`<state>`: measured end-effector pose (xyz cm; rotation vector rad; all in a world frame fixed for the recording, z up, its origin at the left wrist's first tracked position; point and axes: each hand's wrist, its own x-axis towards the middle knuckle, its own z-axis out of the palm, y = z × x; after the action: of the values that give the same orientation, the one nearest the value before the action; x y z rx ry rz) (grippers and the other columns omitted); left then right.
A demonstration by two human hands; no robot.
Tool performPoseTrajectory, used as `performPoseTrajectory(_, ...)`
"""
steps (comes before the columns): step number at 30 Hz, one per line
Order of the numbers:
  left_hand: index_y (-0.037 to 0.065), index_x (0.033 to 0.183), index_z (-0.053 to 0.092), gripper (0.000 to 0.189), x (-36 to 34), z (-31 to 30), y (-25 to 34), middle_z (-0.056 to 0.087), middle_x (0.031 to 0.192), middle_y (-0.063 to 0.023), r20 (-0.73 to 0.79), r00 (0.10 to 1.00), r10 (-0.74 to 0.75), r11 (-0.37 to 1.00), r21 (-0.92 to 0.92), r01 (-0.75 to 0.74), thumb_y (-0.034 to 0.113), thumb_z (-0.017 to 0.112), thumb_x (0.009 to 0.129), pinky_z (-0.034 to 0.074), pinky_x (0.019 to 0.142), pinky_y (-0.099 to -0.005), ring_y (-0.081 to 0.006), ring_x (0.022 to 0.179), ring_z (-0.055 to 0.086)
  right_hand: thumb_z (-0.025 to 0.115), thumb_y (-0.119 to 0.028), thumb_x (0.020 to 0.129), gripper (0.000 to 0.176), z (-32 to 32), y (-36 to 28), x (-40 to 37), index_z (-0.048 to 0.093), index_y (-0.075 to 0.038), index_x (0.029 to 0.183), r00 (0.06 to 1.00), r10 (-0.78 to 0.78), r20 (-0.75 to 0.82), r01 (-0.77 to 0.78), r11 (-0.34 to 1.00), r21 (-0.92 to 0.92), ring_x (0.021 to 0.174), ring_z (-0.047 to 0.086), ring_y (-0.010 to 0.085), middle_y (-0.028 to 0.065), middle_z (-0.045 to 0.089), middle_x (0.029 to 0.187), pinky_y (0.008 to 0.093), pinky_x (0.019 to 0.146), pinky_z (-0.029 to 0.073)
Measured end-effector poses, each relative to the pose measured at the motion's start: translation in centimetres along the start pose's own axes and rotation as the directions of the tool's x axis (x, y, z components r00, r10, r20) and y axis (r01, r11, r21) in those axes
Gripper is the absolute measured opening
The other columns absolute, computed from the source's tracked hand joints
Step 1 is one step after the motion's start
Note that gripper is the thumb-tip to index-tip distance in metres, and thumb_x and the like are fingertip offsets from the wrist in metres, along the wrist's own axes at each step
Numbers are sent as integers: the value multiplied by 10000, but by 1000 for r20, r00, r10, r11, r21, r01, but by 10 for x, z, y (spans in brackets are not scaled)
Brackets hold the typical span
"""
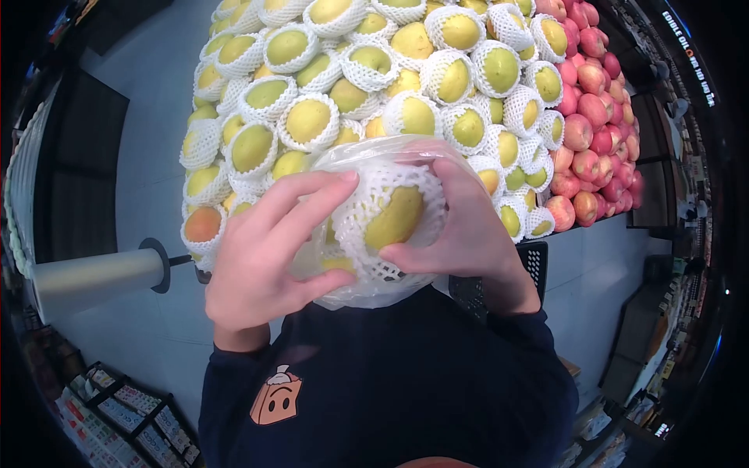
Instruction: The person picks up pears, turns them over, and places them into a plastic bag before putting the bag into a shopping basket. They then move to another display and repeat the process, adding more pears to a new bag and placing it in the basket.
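A mango (396, 218) in a white foam net sits at the mouth of a clear plastic bag (374, 295) in front of my chest. My right hand (476, 226) is closed round its right side, with the thumb across the net's lower front. At the bag's left side, my left hand (269, 242) curves with fingertips near the net and thumb lower down, gripping the thin plastic. More yellow fruit shows faintly through the bag, partly hidden by my left hand.
Ahead, a display of foam-netted mangoes (312, 122) adjoins a pile of red apples (597, 109) on the right. A plastic bag roll (97, 282) juts out at left. A dark crate (533, 261) is partly hidden behind my right wrist. Shelves stand at both sides.
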<state>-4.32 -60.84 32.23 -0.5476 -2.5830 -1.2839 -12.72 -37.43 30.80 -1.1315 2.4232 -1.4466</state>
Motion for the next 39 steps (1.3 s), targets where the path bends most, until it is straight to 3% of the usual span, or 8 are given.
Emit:
performPoseTrajectory(4,117,1324,634,805,8,15,1,556,1372,-147,-54,991,125,976,189,-113,54,848,550,539,724,-347,-311,963,645,872,-275,701,775,2,6,2,503,37,1307,984,176,-7,-162,922,352,1117,600,226,126,603,1189,339,961,486)
performPoseTrajectory(7,103,1314,638,776,12,17,-1,551,1383,-162,49,979,200,919,338,-204,72,841,565,549,776,-368,-329,1054,626,895,-324,714,821,1,1,7,493,44,1327,983,186,-9,-178,953,246,1070,603,166,120,602,1175,310,878,520)
performPoseTrajectory(11,31,1267,638,755,13,22,-23,562,1343,-193,-226,953,203,979,58,-195,139,891,564,519,919,-393,-280,1130,622,906,-389,717,899,3,15,1,473,29,1384,973,217,76,-212,719,662,986,602,115,101,602,1145,281,775,535)
performPoseTrajectory(14,-25,1299,577,771,9,23,-35,576,1301,-170,-223,975,-6,907,-412,-88,241,904,654,493,971,-404,-239,1164,602,918,-365,696,919,-13,8,2,475,-2,1415,987,118,112,-159,838,522,936,612,117,90,602,1134,277,741,543)
performPoseTrajectory(19,-87,1299,506,835,15,21,-35,675,1059,-124,-234,908,-347,563,-827,2,462,830,759,515,516,-222,-137,792,681,938,-241,654,907,-7,-3,15,496,-28,1417,999,51,-5,-47,949,311,900,625,152,91,601,1170,283,733,563)
performPoseTrajectory(28,-75,1353,489,944,11,24,-29,618,1277,-144,-182,931,-318,591,-805,44,466,904,700,471,1017,-361,-210,1167,607,944,-184,642,946,11,-8,26,446,8,1424,999,-19,-29,28,942,334,941,638,139,125,593,1198,258,681,555)
performPoseTrajectory(32,-71,1353,482,975,10,18,-43,613,1288,-139,-159,972,-175,734,-679,21,266,984,589,475,1023,-360,-213,1180,605,941,-171,645,880,17,-10,24,479,37,1364,995,82,-63,-36,844,535,923,606,108,97,611,1113,232,630,534)
performPoseTrajectory(39,-48,1339,485,961,13,11,-39,610,1284,-136,-155,975,-159,761,-649,21,159,987,546,475,1027,-365,-214,1184,601,926,-125,663,735,5,-14,23,561,-45,1295,998,24,-65,-9,973,230,1049,601,121,49,588,1191,218,723,523)
